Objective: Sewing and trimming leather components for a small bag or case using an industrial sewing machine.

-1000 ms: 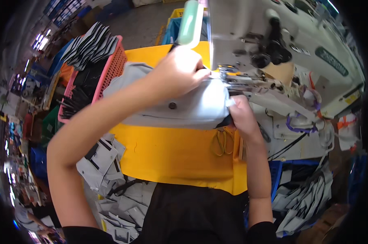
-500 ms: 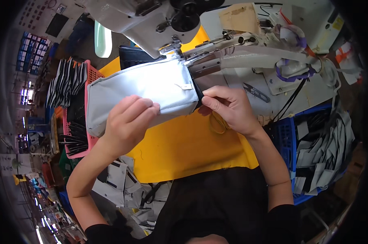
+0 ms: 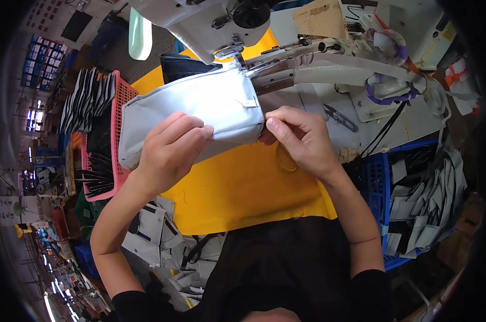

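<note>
A light grey, box-shaped fabric bag (image 3: 200, 102) lies on its side under the head of a sewing machine (image 3: 227, 32), its upper right edge at the presser foot (image 3: 232, 51). My left hand (image 3: 173, 147) grips the bag's near side, fingertips on top and the thumb hidden. At the bag's right end, my right hand (image 3: 299, 137) pinches the edge near the corner between thumb and fingers. A small white tag (image 3: 247, 103) sticks out on the bag close to that end. Bright lamp light washes out the upper face.
Yellow cloth (image 3: 253, 188) covers the surface beneath the bag. A pink basket (image 3: 117, 139) with dark and grey pieces stands left; a blue crate (image 3: 380, 188) of grey pieces stands right. Thread snips (image 3: 341, 118) lie by the machine arm (image 3: 334, 67). Grey bags (image 3: 157, 236) are heaped lower left.
The view has shifted slightly. Both hands stay on the bag, and the dark strip at its right end by my right fingers shows less now.
</note>
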The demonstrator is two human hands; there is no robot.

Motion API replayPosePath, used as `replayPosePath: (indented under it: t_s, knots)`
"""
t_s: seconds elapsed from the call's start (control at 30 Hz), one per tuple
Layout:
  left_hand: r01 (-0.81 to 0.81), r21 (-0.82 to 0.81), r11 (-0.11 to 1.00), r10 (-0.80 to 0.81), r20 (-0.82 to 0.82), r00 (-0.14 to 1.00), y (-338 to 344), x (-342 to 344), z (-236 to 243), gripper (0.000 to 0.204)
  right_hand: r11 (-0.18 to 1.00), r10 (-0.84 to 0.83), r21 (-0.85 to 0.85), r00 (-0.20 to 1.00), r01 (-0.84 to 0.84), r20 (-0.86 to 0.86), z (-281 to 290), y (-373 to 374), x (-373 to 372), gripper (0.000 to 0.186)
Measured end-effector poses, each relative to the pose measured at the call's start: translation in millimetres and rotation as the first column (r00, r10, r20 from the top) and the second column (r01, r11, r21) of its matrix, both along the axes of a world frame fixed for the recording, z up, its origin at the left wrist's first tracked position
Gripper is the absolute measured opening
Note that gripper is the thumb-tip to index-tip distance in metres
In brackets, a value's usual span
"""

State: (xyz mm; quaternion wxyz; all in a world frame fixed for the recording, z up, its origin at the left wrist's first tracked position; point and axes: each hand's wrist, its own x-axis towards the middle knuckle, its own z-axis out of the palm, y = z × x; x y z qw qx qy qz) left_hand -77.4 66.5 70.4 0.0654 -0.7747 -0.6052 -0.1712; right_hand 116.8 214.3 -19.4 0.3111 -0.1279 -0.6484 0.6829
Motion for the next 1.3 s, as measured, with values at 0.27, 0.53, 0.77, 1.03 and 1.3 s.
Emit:
replayPosePath:
  t_s: [0.27, 0.53, 0.77, 1.03, 1.3]
  knots:
    - [-0.014, 0.178, 0.984, 0.057, -0.238, 0.97, -0.6, 13.3, -6.8, 0.026, 0.991, -0.133, 0.016, 0.985, 0.132, 0.113, 9.0, -14.5, -5.0, 0.006]
    - [-0.17, 0.232, 0.958, 0.252, -0.394, 0.884, 8.6, 35.6, -18.0, 0.039, 0.985, -0.165, -0.05, 0.986, 0.166, 0.021, 4.9, -18.7, -10.1, 0.008]
    - [-0.16, 0.242, 0.957, 0.259, -0.464, 0.847, 11.3, 34.2, -24.5, 0.039, 0.984, -0.174, -0.044, 0.984, 0.175, 0.042, 4.8, -11.6, -14.1, 0.008]
    - [-0.113, 0.286, 0.952, 0.233, -0.43, 0.872, 38.9, 7.2, -19.9, 0.026, 0.972, -0.235, 0.003, 0.972, 0.235, -0.013, 11.0, 3.2, -42.7, 0.009]
    - [-0.133, 0.301, 0.944, 0.246, -0.376, 0.893, 52.0, -10.3, -22.8, 0.021, 0.897, -0.401, 0.186, 0.915, 0.401, -0.04, -21.2, -1.9, -55.9, 0.009]
